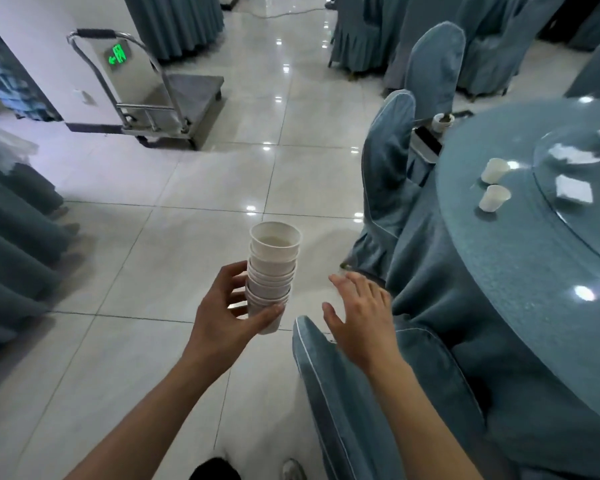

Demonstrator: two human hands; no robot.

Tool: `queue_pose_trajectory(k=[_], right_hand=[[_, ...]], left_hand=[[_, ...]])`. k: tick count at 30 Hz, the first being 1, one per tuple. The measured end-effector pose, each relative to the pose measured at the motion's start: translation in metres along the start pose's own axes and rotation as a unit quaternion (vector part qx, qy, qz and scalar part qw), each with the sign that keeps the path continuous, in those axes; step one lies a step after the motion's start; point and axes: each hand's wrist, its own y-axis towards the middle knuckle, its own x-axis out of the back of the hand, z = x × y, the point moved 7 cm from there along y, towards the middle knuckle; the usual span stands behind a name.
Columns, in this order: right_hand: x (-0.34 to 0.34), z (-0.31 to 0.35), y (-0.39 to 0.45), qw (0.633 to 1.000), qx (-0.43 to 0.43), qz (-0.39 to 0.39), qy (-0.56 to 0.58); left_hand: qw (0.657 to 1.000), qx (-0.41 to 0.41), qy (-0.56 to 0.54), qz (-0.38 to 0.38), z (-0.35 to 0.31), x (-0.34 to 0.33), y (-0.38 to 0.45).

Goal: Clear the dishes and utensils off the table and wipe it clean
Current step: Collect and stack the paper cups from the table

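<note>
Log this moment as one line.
left hand: holds stack of paper cups | right hand: open, empty | round table: two paper cups remain

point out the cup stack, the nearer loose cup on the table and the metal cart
cup stack (272, 271), head view, side of the middle cups
nearer loose cup (494, 199), head view, its side wall
metal cart (187, 95), head view, its flat deck

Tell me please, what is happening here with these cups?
A person is clearing a round table. The left hand grips a stack of white cups over the floor. The right hand is open and holds nothing, above a covered chair. Two cups stand on the table, beside some white napkins on the glass turntable. A metal cart stands by the wall.
</note>
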Motion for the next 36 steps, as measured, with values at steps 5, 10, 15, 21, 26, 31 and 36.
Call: queue_pose_trajectory(k=[5, 10, 15, 21, 26, 31, 36], right_hand=[[0.000, 0.000, 0.054, 0.996, -0.068, -0.041, -0.035], [-0.004, 0.000, 0.105, 0.984, -0.155, -0.078, -0.050], [-0.005, -0.016, 0.134, 0.961, -0.254, -0.099, -0.048], [-0.003, -0.055, 0.166, 0.925, -0.351, -0.138, -0.039], [-0.006, -0.117, 0.208, 0.903, -0.404, -0.146, -0.020], [0.006, -0.175, 0.264, 0.891, -0.429, -0.148, -0.008], [0.030, -0.224, 0.309, 0.886, -0.442, -0.137, -0.020]], left_hand=[[0.996, -0.037, -0.016, 0.076, 0.003, 0.001, 0.100], [0.984, -0.065, -0.018, 0.164, 0.005, -0.007, 0.192], [0.962, -0.089, -0.008, 0.258, 0.001, -0.036, 0.269], [0.931, -0.119, 0.007, 0.346, -0.014, -0.100, 0.339], [0.913, -0.133, 0.014, 0.386, -0.022, -0.176, 0.406], [0.888, -0.151, 0.039, 0.433, -0.046, -0.249, 0.464], [0.884, -0.153, 0.036, 0.441, -0.063, -0.309, 0.515]])
